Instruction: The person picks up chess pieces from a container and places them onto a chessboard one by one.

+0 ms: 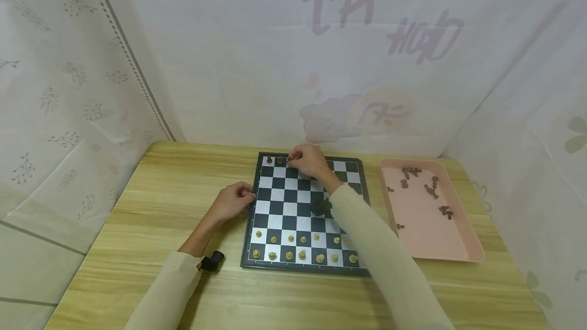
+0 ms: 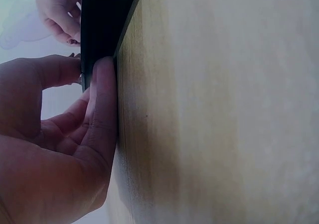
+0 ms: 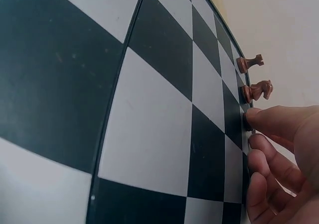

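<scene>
A black-and-white chessboard (image 1: 290, 195) lies on the wooden table. At its far edge my right hand (image 1: 309, 161) pinches a brown chess piece (image 3: 247, 120) down on the back row; the fingers cover most of it, so its kind cannot be told. Beside it stand a brown knight (image 3: 259, 90) and, in the corner, a brown rook (image 3: 249, 63). My left hand (image 1: 231, 201) grips the board's left edge, thumb at the top and fingers against the side in the left wrist view. Cream-coloured pieces (image 1: 289, 255) stand in two rows on the near side.
Right of the board, a pink tray (image 1: 433, 248) holds several brown chess pieces (image 1: 431, 191), lying loose. The wooden table (image 1: 174, 208) extends left of the board. A pale printed cloth (image 1: 229, 75) hangs behind the table. My right sleeve (image 1: 380, 238) covers the board's near right part.
</scene>
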Action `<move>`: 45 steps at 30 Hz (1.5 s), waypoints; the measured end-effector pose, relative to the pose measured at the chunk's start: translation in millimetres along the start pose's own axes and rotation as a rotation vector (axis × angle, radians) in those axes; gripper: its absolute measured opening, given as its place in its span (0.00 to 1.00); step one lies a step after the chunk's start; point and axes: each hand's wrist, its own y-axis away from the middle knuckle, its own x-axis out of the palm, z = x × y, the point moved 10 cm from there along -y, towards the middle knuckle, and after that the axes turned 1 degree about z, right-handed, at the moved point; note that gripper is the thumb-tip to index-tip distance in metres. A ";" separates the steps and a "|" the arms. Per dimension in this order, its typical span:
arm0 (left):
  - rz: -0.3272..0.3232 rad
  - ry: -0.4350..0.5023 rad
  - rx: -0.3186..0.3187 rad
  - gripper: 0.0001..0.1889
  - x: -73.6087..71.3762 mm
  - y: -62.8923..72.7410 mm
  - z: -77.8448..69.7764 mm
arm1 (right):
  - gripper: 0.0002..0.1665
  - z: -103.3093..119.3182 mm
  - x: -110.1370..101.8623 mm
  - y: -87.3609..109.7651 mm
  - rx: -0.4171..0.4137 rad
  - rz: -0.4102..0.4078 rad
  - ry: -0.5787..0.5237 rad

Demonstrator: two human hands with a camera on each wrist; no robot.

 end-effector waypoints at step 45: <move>0.017 0.008 -0.013 0.15 0.7 1.6 4.2 | 0.14 -79.8 -139.0 130.7 0.018 -0.095 0.072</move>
